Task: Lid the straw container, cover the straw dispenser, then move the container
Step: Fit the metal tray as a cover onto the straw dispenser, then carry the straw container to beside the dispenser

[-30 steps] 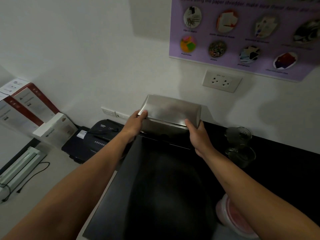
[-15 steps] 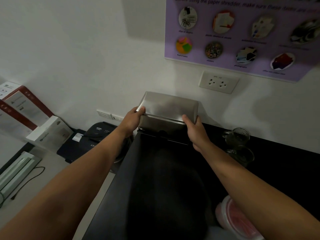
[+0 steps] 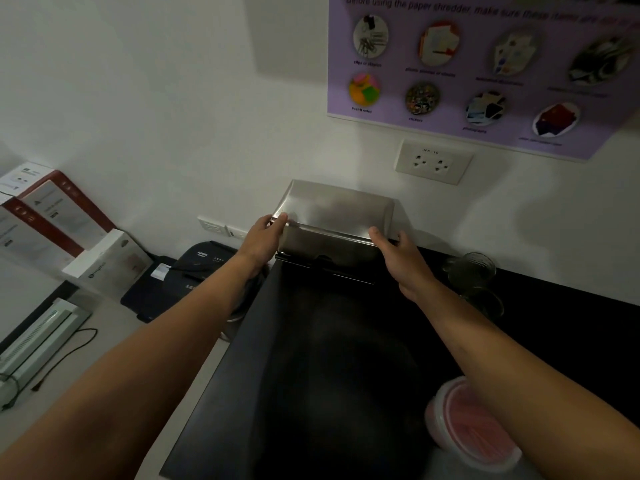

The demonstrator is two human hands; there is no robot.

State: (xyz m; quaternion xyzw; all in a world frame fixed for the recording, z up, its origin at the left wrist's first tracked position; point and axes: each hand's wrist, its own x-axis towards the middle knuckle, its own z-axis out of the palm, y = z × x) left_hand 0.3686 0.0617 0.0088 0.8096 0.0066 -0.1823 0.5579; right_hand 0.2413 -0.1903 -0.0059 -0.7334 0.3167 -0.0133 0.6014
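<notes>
A stainless-steel straw dispenser point(image 3: 325, 245) stands at the back of the black counter point(image 3: 329, 358), against the wall. Its steel cover point(image 3: 336, 211) lies on top of the body. My left hand point(image 3: 265, 237) grips the cover's left front corner. My right hand point(image 3: 398, 252) holds its right front edge with the thumb on the rim. A round clear straw container point(image 3: 467, 424) with pink straws inside and a lid on it stands at the counter's near right, partly behind my right forearm.
Two glass cups point(image 3: 472, 271) stand right of the dispenser. A black paper shredder point(image 3: 194, 271), boxes point(image 3: 107, 261) and a white laminator point(image 3: 38, 337) sit on the lower surface to the left. A wall socket point(image 3: 433, 162) and a purple poster point(image 3: 485, 64) are above.
The cover has come down a little onto the dispenser body, both hands still on its front corners. My view has drifted slightly.
</notes>
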